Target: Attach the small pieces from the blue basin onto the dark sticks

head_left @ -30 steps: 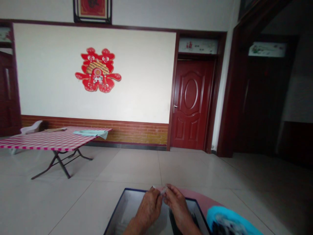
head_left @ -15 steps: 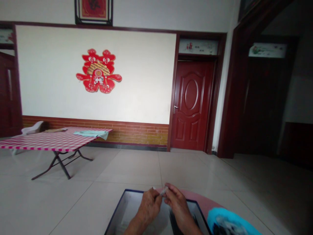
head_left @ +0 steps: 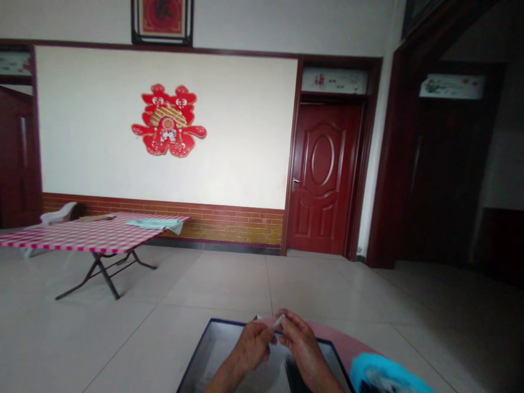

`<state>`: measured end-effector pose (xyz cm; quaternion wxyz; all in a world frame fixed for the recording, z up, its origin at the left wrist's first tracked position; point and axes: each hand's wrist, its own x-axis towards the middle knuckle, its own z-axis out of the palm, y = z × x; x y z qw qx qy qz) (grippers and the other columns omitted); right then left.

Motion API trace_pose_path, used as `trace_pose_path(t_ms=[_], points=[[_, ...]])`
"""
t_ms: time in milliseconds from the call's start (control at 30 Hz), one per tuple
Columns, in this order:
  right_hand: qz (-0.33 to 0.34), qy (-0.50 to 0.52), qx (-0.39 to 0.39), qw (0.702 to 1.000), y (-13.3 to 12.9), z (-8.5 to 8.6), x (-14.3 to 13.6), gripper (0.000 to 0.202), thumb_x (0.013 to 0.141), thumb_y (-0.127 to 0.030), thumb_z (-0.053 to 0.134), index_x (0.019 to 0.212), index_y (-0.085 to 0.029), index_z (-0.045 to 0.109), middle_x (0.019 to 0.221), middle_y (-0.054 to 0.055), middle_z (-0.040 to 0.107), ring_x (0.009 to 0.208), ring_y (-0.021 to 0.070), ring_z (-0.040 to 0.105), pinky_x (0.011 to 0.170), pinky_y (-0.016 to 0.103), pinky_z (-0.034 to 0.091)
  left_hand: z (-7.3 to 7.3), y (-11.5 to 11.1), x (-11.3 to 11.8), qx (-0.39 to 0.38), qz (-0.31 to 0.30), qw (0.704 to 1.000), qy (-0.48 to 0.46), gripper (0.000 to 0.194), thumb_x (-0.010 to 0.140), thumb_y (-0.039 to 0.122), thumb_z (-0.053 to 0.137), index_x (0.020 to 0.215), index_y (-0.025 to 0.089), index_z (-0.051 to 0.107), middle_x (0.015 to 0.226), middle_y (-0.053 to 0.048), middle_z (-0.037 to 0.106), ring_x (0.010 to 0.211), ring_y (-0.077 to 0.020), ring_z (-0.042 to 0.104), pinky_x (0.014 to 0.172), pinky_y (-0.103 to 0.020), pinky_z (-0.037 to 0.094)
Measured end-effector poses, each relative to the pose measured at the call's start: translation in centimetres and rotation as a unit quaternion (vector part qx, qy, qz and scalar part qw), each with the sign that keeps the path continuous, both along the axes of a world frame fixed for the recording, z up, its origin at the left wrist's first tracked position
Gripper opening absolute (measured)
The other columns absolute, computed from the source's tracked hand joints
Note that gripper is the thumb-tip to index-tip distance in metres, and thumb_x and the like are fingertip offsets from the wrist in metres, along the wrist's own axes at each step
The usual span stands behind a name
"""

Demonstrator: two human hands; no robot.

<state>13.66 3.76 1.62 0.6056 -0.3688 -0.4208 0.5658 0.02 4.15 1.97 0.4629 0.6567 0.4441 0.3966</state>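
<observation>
My left hand (head_left: 252,348) and my right hand (head_left: 302,343) meet above a box with a dark blue rim (head_left: 196,355). Between their fingertips is a small whitish piece (head_left: 279,321), too small to identify, pinched by both hands. Inside the box, partly hidden by my right hand, are thin black items (head_left: 293,375). The pale interior of the box shows around my wrists.
A blue container (head_left: 388,371) with dark and clear items stands at the lower right on a pink round surface (head_left: 344,341). A folding table with a checkered cover (head_left: 90,234) stands at the left, with a light green cloth (head_left: 158,224) on it.
The view has shifted slightly. My fingers have turned a little around the small whitish piece, which now shows more clearly between them.
</observation>
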Motion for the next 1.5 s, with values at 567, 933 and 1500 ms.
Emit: trace_pose_path(t_ms=[567, 933, 1500], points=[[-0.010, -0.008, -0.027, 1.000, -0.2, 0.5, 0.2, 0.048, 0.055, -0.043, 0.077, 0.092, -0.015, 0.068, 0.073, 0.003, 0.066, 0.069, 0.0148, 0.060, 0.066, 0.027, 0.047, -0.7, 0.4, 0.0, 0.027, -0.006, 0.999, 0.036, 0.049, 0.077, 0.055, 0.034, 0.059, 0.015, 0.055, 0.043, 0.003, 0.045, 0.035, -0.0089, 0.036, 0.039, -0.021, 0.028], [-0.050, -0.023, -0.036, 0.998, -0.2, 0.8, -0.1, 0.043, 0.051, -0.044, 0.077, 0.082, -0.015, 0.070, 0.067, 0.002, 0.066, 0.065, 0.0154, 0.060, 0.066, 0.028, 0.048, -0.1, -0.1, -0.2, 0.179, 0.036, 0.980, 0.081, 0.042, 0.078, 0.040, 0.034, 0.052, 0.016, 0.056, 0.048, -0.001, 0.050, 0.049, -0.0132, 0.046, 0.053, -0.024, 0.036], [-0.049, -0.018, -0.060, 0.997, -0.4, 1.1, -0.2, 0.036, 0.051, -0.041, 0.078, 0.076, -0.016, 0.070, 0.064, 0.001, 0.066, 0.061, 0.0132, 0.058, 0.063, 0.026, 0.047, -2.6, -0.1, 0.2, 0.425, 0.139, 0.858, 0.254, 0.034, 0.092, 0.023, 0.028, 0.081, 0.018, 0.060, 0.074, -0.009, 0.062, 0.071, -0.0193, 0.060, 0.068, -0.029, 0.046]])
